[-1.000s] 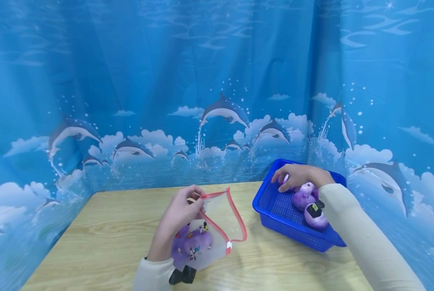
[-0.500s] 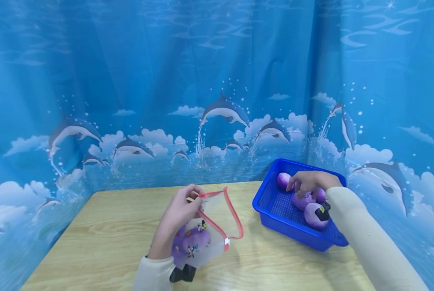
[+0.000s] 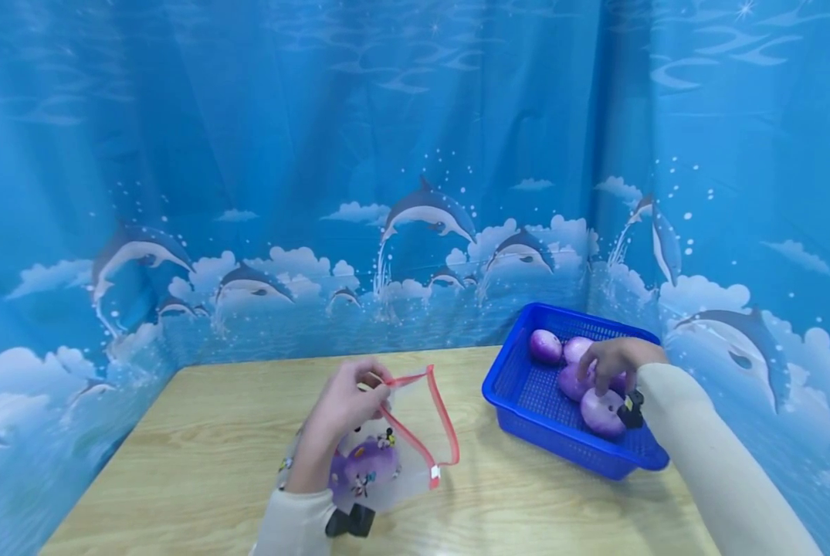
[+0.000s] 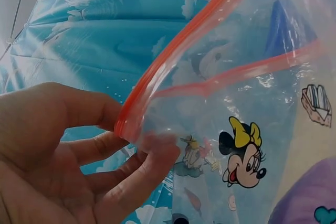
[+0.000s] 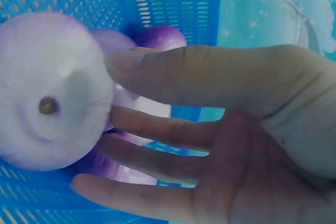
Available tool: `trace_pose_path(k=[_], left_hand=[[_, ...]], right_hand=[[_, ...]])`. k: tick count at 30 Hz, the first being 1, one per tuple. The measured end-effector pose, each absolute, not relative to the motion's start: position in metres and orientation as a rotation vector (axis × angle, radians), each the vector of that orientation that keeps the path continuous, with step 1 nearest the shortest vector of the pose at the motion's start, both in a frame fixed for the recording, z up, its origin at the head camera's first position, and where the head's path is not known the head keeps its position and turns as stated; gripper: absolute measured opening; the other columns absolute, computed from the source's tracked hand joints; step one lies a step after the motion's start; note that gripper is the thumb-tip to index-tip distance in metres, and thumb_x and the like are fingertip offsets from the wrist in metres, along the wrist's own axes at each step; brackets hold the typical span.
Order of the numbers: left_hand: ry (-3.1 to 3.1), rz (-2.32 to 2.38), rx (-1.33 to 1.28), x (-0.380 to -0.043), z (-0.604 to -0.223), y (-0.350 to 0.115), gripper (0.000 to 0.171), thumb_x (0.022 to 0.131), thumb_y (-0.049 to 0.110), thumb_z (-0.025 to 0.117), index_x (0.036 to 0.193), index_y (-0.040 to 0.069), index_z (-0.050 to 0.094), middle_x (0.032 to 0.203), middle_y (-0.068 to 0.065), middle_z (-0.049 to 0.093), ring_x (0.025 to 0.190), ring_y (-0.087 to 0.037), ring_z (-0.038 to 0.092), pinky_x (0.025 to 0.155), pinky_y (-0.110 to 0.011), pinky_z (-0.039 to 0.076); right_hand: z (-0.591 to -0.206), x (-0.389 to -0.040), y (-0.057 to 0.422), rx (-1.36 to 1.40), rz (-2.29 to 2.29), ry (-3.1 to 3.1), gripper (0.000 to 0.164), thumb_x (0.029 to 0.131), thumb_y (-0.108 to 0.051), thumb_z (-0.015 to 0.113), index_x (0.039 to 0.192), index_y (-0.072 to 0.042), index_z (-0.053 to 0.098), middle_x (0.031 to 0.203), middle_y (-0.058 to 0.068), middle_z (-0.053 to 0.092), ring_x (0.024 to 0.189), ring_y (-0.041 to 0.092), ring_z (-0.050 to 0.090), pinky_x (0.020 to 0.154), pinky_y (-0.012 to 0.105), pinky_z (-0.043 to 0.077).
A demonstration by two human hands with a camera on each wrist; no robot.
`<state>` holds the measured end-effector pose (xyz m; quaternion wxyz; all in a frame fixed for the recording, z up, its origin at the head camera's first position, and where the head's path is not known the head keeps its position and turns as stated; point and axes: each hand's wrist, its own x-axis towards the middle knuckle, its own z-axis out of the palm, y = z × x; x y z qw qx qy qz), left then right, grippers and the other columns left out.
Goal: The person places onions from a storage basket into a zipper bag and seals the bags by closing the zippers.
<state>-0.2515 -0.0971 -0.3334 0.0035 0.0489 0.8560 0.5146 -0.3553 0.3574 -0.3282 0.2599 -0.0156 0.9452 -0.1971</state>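
Note:
My left hand (image 3: 352,398) pinches the red-edged mouth of a clear zip bag (image 3: 420,455) printed with cartoon figures. The mouth gapes toward the right, and purple onions (image 3: 373,462) show through the plastic. In the left wrist view the thumb and fingers (image 4: 113,198) hold one corner of the red zip. Over the blue basket (image 3: 557,439), my right hand (image 3: 616,361) reaches down with spread fingers. Its fingertips are right at the side of a pale purple onion (image 5: 52,87), the nearest one in the basket. Several more onions (image 3: 545,347) lie behind it, some partly hidden by the hand.
Both the bag and basket are on a wood-grain table (image 3: 206,440), the basket at the back right. A blue curtain (image 3: 303,193) with dolphins hangs behind and to the sides. A white slider (image 3: 435,472) sits at the bag's zip end.
My right hand has moved from the basket's far-left onion toward the near-right one, uncovering the onions at the back. The left hand keeps its grip on the bag, whose mouth has shifted slightly left.

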Motion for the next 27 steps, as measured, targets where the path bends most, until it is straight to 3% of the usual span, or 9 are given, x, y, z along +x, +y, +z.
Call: trace_pose_path(k=[5,11,20,27], left_hand=[[2.671,1.604,0.136,-0.251,-0.334,-0.097,0.011,0.095,0.004,0.061,0.104,0.007,0.067,0.100,-0.014,0.067,0.075,-0.022,0.067,0.064,-0.030,0.064],[2.649,1.617,0.125,-0.252,-0.335,-0.096,0.010,0.095,0.004,0.059,0.103,0.007,0.065,0.098,-0.015,0.065,0.074,-0.023,0.068,0.063,-0.029,0.064],[2.629,1.624,0.148,-0.254,-0.336,-0.097,0.012,0.097,0.004,0.056,0.104,0.007,0.064,0.099,-0.015,0.065,0.074,-0.023,0.067,0.063,-0.030,0.064],[2.617,1.640,0.158,-0.254,-0.336,-0.097,0.012,0.097,0.005,0.054,0.105,0.008,0.063,0.101,-0.016,0.064,0.074,-0.024,0.067,0.062,-0.029,0.063]], right_hand=[[-0.336,-0.353,0.366,0.025,-0.588,2.561,0.056,0.072,0.002,0.077,0.125,-0.014,0.068,0.115,0.022,0.060,0.104,0.036,0.056,0.074,0.040,0.063],[-0.344,-0.355,0.371,0.028,-0.610,2.518,0.065,0.068,0.007,0.075,0.129,-0.013,0.066,0.116,0.023,0.059,0.101,0.035,0.058,0.076,0.043,0.064],[-0.349,-0.353,0.366,0.026,-0.704,2.513,0.061,0.076,0.003,0.076,0.134,-0.012,0.065,0.141,0.033,0.043,0.116,0.046,0.049,0.081,0.050,0.063],[-0.353,-0.356,0.366,-0.023,-0.737,2.496,0.055,0.082,-0.006,0.080,0.134,-0.008,0.063,0.139,0.033,0.043,0.121,0.046,0.049,0.090,0.052,0.061]])
